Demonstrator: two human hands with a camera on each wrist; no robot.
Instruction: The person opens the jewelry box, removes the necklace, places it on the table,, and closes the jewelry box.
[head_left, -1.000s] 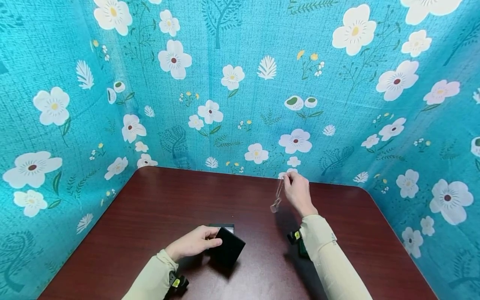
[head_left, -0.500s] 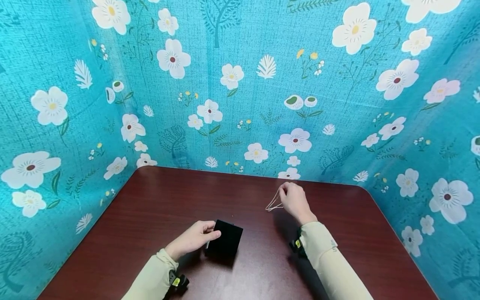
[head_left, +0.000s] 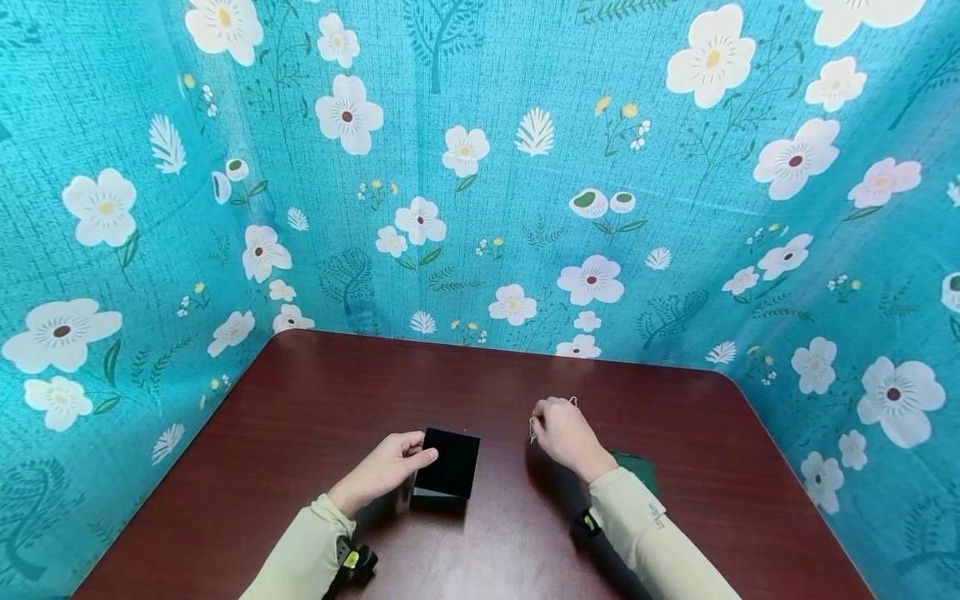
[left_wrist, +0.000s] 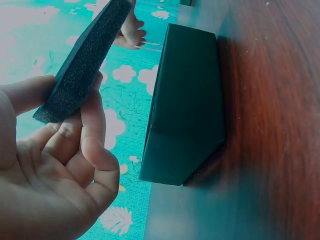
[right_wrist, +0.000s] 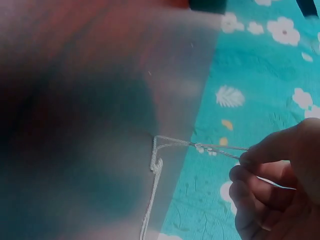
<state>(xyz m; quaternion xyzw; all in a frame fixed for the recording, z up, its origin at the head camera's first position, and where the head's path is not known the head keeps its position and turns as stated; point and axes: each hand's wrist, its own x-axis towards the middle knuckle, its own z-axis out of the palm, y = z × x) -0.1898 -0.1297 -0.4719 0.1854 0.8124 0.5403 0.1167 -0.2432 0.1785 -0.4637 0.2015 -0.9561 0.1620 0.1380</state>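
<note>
While pinching chain (right_wrist: 194,145) in right grip (right_wrist: 287,200), mid-right of right-wrist view, likely at put-down step; next, probably settle and release. Left wrist: holding black pad (left_wrist: 82,65) in left grip (left_wrist: 60,172), upper left, beside box (left_wrist: 185,105). Head: holding both, low centre.

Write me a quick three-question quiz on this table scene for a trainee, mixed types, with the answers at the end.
1. Which hand pinches the thin chain?

2. True or false: in the left wrist view, the foam pad is held apart from the dark box.

3. In the head view, what colour is the flat object beside the right sleeve? a) red, b) green, c) white

Key: 1. The right hand. 2. True. 3. b.
</note>
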